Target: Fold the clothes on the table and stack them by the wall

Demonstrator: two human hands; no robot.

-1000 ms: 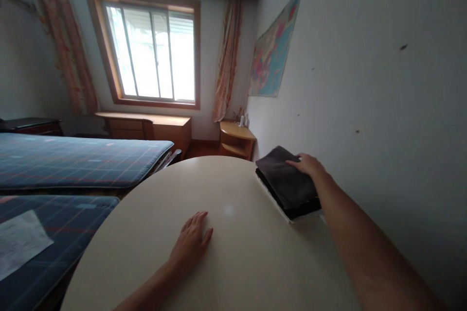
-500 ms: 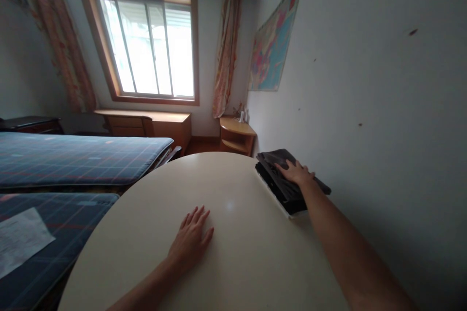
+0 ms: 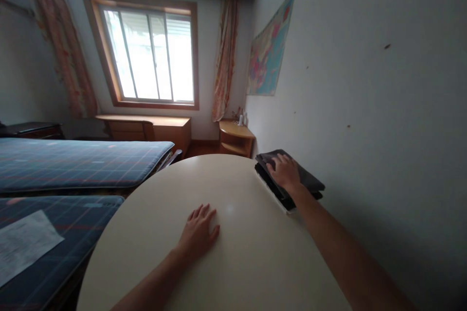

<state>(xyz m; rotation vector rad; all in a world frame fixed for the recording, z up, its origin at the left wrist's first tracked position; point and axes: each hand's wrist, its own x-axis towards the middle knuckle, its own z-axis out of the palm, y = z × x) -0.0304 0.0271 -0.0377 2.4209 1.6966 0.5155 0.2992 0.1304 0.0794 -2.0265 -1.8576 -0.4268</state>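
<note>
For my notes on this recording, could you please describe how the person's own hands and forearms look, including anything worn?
The bare left hand and bare right hand wear no gloves. No sleeve, watch or bracelet shows on the bare left forearm or bare right forearm; fine markings cannot be made out.

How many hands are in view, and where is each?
2. The left hand lies on the pale round table; the right hand lies on the dark stack near the wall. No others show.
</note>
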